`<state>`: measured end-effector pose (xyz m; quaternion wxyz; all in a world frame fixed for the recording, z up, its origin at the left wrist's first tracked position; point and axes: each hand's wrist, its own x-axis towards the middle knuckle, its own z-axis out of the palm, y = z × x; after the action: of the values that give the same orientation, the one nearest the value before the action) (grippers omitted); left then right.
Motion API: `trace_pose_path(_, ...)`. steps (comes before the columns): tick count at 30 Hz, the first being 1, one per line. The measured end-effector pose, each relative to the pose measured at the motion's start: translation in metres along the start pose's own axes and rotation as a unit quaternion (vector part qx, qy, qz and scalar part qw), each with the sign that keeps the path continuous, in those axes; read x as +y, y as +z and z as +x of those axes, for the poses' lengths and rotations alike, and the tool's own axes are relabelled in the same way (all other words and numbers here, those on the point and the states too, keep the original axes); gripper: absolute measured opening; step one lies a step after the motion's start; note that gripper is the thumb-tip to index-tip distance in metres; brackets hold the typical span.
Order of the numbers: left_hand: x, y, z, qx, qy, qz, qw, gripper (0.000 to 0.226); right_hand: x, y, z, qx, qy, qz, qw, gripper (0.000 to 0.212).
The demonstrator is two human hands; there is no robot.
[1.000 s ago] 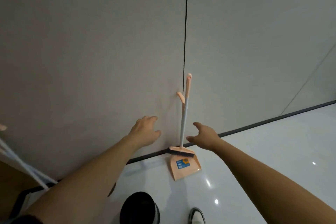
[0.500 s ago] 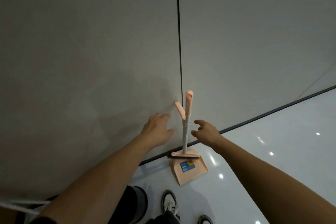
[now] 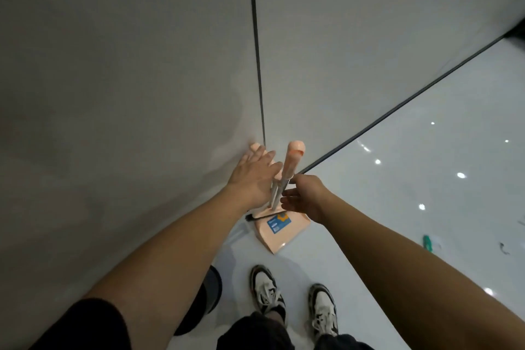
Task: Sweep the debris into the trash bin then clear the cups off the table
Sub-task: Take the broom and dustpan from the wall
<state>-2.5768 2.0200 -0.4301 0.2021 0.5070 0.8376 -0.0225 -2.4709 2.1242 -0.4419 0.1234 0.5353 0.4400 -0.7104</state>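
A peach broom (image 3: 292, 160) and its matching dustpan (image 3: 279, 233) stand upright together against the grey wall. My left hand (image 3: 255, 176) reaches over the dustpan's handle (image 3: 256, 147) with straight fingers, touching or just short of it. My right hand (image 3: 306, 196) is just right of the broom's shaft, thumb and fingers spread on either side without closing round it. A black trash bin (image 3: 212, 291) stands on the floor by my left leg, mostly hidden by my left arm. No cups or table are in view.
The glossy white floor (image 3: 397, 193) stretches to the right, with a small green piece of debris (image 3: 427, 243) and a dark scrap (image 3: 502, 248) on it. The wall's dark baseboard (image 3: 397, 105) runs diagonally. My two shoes (image 3: 267, 290) stand just behind the dustpan.
I have stepped closer to the wall. Both hands moved in from either side to the broom and dustpan handles. My shoes and the floor debris have come into view.
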Motion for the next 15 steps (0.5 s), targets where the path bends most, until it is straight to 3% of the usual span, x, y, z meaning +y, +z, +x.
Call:
trace_pose_path(6, -0.005, 0.018, 0.008, 0.044, 0.061, 0.093, 0.993, 0.02, 0.015, 0.02, 0.036, -0.037, 0.137, 0.19, 0.972, 0.003)
trace_pose_path(11, -0.018, 0.033, 0.007, 0.03, 0.093, 0.152, 0.984, 0.026, 0.031, 0.036, 0.052, -0.041, 0.189, 0.314, 0.93, 0.009)
trace_pose_path(15, -0.02, 0.035, 0.009, 0.053, 0.104, 0.14, 0.983, 0.018, 0.036, 0.048, 0.05, -0.029, 0.173, 0.366, 0.914, 0.024)
